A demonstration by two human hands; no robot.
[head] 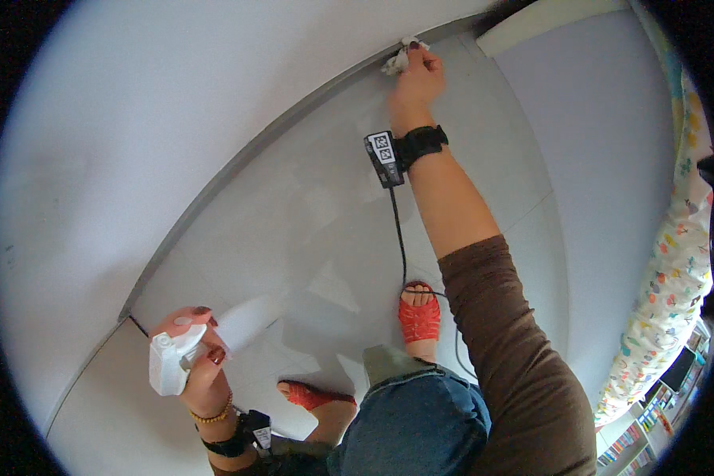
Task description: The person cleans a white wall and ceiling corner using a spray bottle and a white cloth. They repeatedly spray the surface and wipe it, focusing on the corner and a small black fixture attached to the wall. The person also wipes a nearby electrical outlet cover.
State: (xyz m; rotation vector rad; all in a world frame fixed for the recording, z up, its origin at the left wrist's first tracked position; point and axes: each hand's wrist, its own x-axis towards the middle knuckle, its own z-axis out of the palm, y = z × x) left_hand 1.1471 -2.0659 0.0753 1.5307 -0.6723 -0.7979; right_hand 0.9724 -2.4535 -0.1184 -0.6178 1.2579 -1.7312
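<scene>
My right hand (419, 77) grips a crumpled whitish cloth or tissue (397, 61) and presses it against the grey baseboard (273, 128) at the top, where wall and floor meet. A black strap with a small device sits on that wrist. At the lower left, my left hand (197, 357) is closed around the white plastic head of what looks like a spray bottle (169, 364). Its translucent, blurred body (253, 318) points right over the floor. A beaded bracelet and another strapped device are on the left wrist.
A white wall (154, 119) rises along the left. On the right stands a pale lilac panel (601, 149), with patterned bedding (660, 309) beyond it and shelves of books (625, 443) at the lower right. Red sandals (419, 318) are on my feet; a black cable (400, 232) hangs from the right wrist device.
</scene>
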